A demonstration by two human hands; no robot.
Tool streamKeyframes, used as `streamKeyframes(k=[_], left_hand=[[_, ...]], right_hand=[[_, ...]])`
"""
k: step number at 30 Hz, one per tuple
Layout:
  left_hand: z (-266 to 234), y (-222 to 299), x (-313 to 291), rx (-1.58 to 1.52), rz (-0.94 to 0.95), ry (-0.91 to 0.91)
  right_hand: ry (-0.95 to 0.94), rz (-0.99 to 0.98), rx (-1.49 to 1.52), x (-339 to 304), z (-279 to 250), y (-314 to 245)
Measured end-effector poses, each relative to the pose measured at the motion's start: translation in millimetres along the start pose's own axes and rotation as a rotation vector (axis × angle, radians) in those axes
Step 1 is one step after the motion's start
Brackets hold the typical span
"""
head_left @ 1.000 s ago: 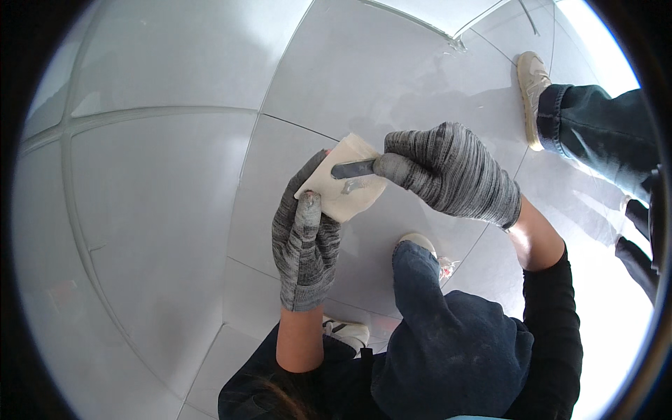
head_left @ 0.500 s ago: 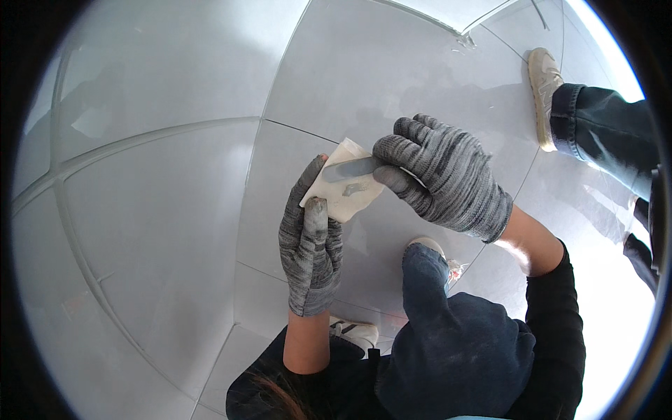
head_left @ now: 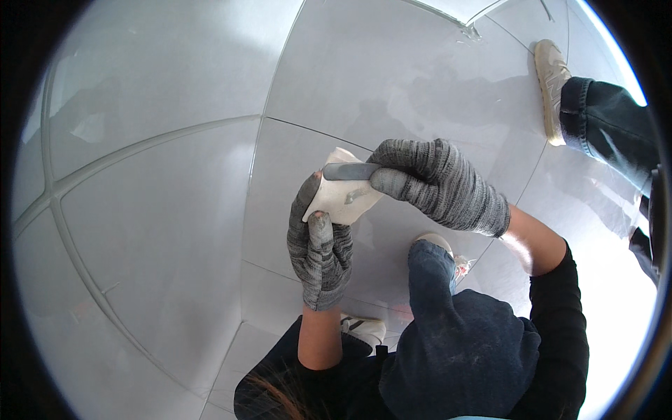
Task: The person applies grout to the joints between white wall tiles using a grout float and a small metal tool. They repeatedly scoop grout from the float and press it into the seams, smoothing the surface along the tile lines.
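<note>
My left hand (head_left: 320,262), in a grey knitted glove with bare fingertips, is closed on a cream folded wipe or sheet of paper (head_left: 329,201). A small grey smear marks the sheet's face. My right hand (head_left: 448,183), gloved alike, pinches a flat grey strip with a rounded end (head_left: 348,172) between thumb and fingers. That strip lies across the upper part of the sheet, its rounded end close to my left fingertips. Where the strip runs in under my right fingers, its other end is hidden.
To the left rises a grey tiled wall (head_left: 161,231) with wide pale joints. Large grey tiles (head_left: 350,77) cover the floor. At the upper right stands another person's leg in dark jeans (head_left: 609,119) with a beige shoe (head_left: 551,91). A white edge (head_left: 458,14) juts in at the top.
My right hand has shifted slightly down and its fingers have curled in more. The strip now lies more level, its rounded end near the sheet's upper left edge. My left hand has moved slightly right.
</note>
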State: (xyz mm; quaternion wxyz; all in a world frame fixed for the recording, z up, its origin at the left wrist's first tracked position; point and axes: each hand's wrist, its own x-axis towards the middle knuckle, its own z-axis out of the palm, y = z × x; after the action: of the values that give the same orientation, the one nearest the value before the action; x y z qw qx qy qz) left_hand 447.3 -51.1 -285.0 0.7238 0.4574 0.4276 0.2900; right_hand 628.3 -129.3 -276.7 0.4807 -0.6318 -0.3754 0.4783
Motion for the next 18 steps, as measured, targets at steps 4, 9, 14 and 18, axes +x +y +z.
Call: streamKeyframes(k=[4, 9, 14, 18], left_hand=[[-3.7, 0.0, 2.9, 0.051, 0.119, -0.014], [-1.9, 8.4, 12.4, 0.162, 0.123, 0.059], [2.5, 10.0, 15.4, 0.025, 0.084, -0.022], [1.8, 8.7, 12.3, -0.031, 0.073, -0.055]], right_hand=[[0.088, 0.141, 0.030, 10.4, -3.2, 3.9], [0.162, -0.085, -0.217, 5.0, -7.8, -5.0], [0.243, -0.355, -0.790, 3.0, -0.3, -5.0], [0.305, -0.386, -0.712, 11.8, -0.5, 2.7]])
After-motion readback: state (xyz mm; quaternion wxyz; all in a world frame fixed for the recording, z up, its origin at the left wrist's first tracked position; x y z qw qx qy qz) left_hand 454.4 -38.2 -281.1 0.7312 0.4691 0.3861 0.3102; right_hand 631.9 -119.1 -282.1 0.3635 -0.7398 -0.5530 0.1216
